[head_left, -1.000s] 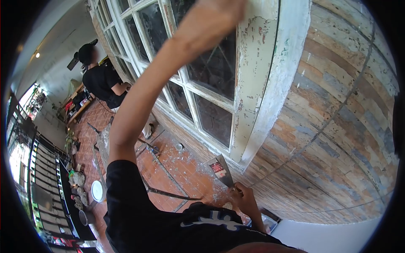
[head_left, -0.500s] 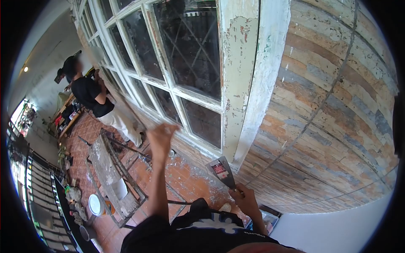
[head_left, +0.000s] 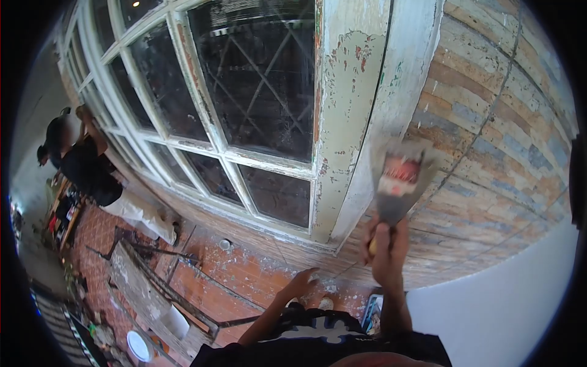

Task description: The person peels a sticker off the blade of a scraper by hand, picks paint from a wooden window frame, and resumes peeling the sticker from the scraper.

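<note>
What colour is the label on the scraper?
The label is red and whitish, a bit blurred, in the head view.

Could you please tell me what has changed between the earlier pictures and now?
The left hand has come down from in front of the window to near the waist. The right hand has raised the scraper up and rightward, toward the wall. It still grips the scraper; the window looks unaltered.
</note>
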`<action>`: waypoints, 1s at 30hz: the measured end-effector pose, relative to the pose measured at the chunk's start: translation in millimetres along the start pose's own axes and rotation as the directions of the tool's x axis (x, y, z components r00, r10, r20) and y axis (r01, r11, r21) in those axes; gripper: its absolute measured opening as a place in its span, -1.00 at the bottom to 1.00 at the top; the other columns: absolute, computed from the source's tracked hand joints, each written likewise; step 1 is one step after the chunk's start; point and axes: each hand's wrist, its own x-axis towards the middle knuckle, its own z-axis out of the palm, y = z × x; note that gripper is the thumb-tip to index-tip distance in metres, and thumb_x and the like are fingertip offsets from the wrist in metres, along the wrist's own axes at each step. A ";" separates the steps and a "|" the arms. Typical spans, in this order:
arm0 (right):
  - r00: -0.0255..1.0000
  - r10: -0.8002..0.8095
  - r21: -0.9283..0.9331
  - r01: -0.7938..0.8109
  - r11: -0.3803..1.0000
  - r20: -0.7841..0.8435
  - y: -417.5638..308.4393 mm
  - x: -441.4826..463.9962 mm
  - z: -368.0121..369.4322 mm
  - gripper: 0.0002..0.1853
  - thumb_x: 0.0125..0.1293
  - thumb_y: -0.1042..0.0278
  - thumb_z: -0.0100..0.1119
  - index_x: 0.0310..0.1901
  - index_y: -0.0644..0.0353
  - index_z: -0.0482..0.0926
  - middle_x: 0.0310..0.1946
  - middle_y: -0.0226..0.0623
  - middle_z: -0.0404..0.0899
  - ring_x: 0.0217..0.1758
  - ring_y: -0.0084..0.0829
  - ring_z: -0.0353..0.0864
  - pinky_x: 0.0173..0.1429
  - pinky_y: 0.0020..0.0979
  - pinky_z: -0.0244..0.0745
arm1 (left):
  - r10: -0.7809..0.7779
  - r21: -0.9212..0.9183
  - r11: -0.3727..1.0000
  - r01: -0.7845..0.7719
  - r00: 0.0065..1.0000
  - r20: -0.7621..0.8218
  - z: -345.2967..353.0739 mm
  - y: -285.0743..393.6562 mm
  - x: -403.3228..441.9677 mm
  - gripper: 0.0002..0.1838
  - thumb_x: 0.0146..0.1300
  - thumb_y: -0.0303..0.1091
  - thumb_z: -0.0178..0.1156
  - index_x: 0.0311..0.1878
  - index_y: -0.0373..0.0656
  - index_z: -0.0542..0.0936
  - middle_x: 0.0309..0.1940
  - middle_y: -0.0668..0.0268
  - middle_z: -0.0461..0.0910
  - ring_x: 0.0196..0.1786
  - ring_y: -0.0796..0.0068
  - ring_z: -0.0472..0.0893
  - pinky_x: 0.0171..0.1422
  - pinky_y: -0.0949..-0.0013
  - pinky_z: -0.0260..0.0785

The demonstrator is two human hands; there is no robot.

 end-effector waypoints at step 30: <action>0.909 -0.303 -0.138 0.274 0.952 -0.286 -39.2 83.5 123.0 -0.81 0.58 0.38 -0.10 0.11 0.24 0.31 -0.65 -0.49 0.23 -0.76 -0.72 0.19 -0.78 -0.60 0.07 | -0.100 -0.238 0.969 0.068 0.987 -0.124 -86.0 -89.2 -31.4 -0.57 0.36 -0.41 0.20 0.28 -0.21 0.46 -0.07 -0.06 0.69 0.02 0.02 0.70 0.02 0.13 0.57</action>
